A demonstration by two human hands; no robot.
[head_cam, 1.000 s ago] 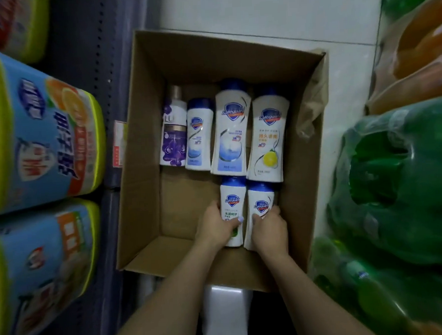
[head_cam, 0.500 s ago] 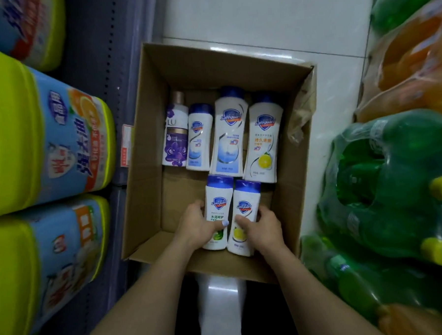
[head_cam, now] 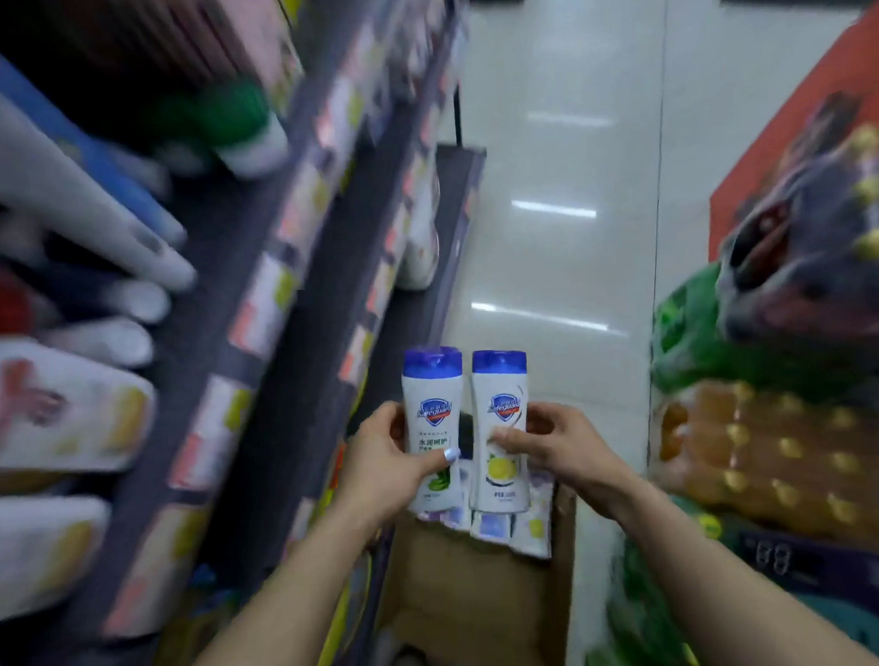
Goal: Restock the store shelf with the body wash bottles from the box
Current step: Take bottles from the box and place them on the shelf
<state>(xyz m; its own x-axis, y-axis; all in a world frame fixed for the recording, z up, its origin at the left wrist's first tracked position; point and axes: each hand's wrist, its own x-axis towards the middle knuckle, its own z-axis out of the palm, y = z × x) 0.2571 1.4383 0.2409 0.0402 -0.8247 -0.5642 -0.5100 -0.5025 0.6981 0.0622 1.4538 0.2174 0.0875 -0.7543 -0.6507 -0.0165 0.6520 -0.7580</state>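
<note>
Shelf (head_cam: pixel 291 269) runs along 9 to 11 o'clock, blurred, stocked with white bottles and packs; which gap takes body wash cannot be told. Floor (head_cam: pixel 570 147) at 12 to 1 o'clock, bare tiles. Wrapped drink packs (head_cam: pixel 769 448) stacked at 3 to 4 o'clock.

Box (head_cam: pixel 482 595) sits low at 6 o'clock, open, and more bottles (head_cam: pixel 514 527) lie inside it, partly hidden behind the raised pair, so restocking looks well short of finished. Nothing in this pair has reached the shelf yet; they are lifted clear above the box, mid-carry as I judge it.

Left hand (head_cam: pixel 383 468) grasps the green-label bottle (head_cam: pixel 434 424), thumb across the front label, fingers (head_cam: pixel 381 422) wrapped round its left side. Right hand (head_cam: pixel 555 444) grasps the lemon-label bottle (head_cam: pixel 501 431), thumb on the front, fingers (head_cam: pixel 553 413) curled behind its right side. Both bottles are upright, blue caps up, just beside each other at centre; whether they touch cannot be told.
</note>
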